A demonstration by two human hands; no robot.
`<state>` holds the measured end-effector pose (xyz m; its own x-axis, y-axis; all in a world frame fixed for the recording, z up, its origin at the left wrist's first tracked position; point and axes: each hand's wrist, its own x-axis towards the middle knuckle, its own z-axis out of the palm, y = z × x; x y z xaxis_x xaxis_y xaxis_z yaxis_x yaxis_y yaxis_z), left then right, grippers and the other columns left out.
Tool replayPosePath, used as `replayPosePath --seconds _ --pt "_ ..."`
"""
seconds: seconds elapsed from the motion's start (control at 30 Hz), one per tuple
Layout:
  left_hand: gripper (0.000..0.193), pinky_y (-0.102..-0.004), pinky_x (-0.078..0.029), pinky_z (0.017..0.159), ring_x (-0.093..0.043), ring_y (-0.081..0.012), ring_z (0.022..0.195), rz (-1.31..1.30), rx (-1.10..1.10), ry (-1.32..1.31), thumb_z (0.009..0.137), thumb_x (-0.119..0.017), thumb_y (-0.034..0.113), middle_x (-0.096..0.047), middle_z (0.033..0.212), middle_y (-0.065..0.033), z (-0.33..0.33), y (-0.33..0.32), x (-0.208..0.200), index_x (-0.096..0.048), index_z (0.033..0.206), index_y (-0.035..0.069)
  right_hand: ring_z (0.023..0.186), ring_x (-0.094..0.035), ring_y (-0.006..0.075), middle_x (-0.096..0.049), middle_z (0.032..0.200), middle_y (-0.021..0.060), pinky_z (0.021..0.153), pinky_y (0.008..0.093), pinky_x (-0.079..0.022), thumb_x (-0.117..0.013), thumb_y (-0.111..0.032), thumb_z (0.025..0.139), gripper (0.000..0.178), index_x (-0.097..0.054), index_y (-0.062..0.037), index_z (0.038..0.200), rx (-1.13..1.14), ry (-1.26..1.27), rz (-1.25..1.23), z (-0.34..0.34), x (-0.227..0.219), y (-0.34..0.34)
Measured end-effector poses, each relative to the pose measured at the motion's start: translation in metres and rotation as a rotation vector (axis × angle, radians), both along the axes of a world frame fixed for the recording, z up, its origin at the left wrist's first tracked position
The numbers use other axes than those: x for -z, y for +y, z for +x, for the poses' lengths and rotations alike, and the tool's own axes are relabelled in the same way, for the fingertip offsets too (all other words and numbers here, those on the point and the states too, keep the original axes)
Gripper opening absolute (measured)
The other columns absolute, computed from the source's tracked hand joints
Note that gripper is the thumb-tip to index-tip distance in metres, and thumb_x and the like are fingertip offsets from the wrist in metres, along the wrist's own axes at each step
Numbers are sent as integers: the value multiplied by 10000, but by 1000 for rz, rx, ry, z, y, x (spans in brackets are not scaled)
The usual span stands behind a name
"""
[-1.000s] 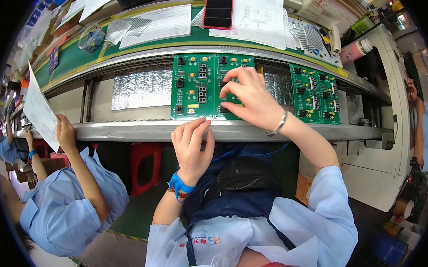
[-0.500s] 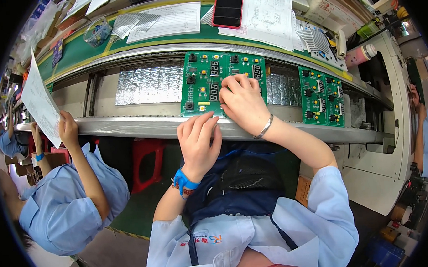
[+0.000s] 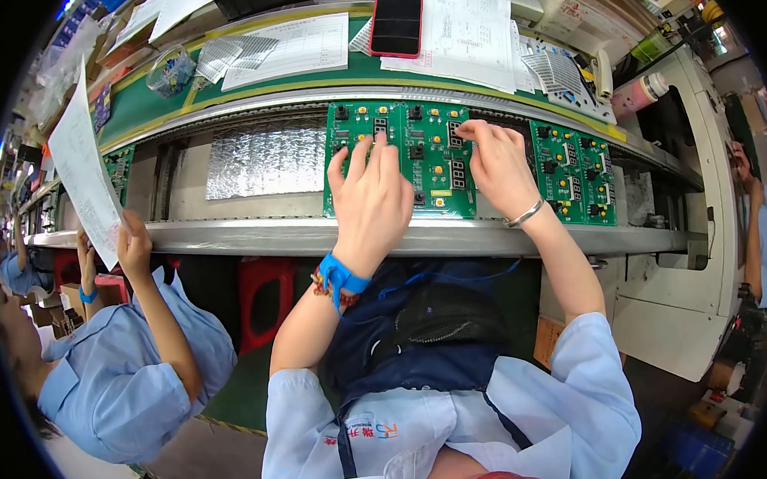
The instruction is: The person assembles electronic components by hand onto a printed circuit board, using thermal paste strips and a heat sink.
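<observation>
A green circuit board (image 3: 435, 156) with black push buttons, small yellow-topped parts and digit displays lies across the rails before me. My left hand (image 3: 371, 197) is over its left half, palm down, fingers stretched apart, fingertips by the upper-left digit display (image 3: 380, 127). Much of that half is hidden beneath the hand. At the board's right edge my right hand (image 3: 502, 164) has its fingers bent together, their tips at the upper-right digit display (image 3: 455, 134). Whether the display is pinched or only touched is hard to see. A similar green board (image 3: 574, 175) lies to the right.
Metal rails (image 3: 272, 234) run along the near side, with a silvery sheet (image 3: 265, 163) left of the board. Beyond lie papers (image 3: 294, 51), a red-edged phone (image 3: 397, 20) and a clear cup of small parts (image 3: 171, 71). On the left a co-worker holds a paper sheet (image 3: 82, 163).
My left hand has moved up from the near rail onto the board's left half. My right hand has moved from the board's middle to its right edge.
</observation>
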<state>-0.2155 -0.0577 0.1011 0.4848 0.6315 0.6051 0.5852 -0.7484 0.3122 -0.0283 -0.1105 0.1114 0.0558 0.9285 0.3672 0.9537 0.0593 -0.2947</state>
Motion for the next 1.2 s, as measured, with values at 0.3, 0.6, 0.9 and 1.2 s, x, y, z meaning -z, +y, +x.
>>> replayPosePath --seconds 0.3,0.6,0.9,1.2 --pt "318 -409 -283 932 -500 -258 1042 -24 -51 -77 727 -481 19 -587 981 -88 -38 16 -17 -512 1044 -1 931 -525 207 -603 922 60 884 369 -292 -466 24 735 274 -488 -53 997 -85 126 -84 -14 -27 -37" --pt "252 -339 -340 879 -510 -246 1007 -143 -20 -96 759 -511 9 -592 1011 -84 -71 -9 14 -562 1003 39 883 -533 202 -579 877 45 848 346 -313 -506 11 735 261 -533 -58 985 -58 117 16 -16 -15 -58" --pt "278 -353 -307 886 -500 -254 962 -227 -142 -46 875 -422 140 -582 1006 -113 -67 -1 20 -481 1116 16 883 -537 203 -578 903 53 825 326 -318 -489 7 748 212 -523 -52 949 55 240 86 -10 -5 -79" --pt "259 -381 -315 862 -510 -255 879 -438 -17 -69 847 -459 127 -596 884 -112 -40 -6 15 -483 1083 25 823 -548 181 -590 872 35 781 316 -325 -507 34 734 186 -540 -70 884 69 295 141 -16 8 -99"
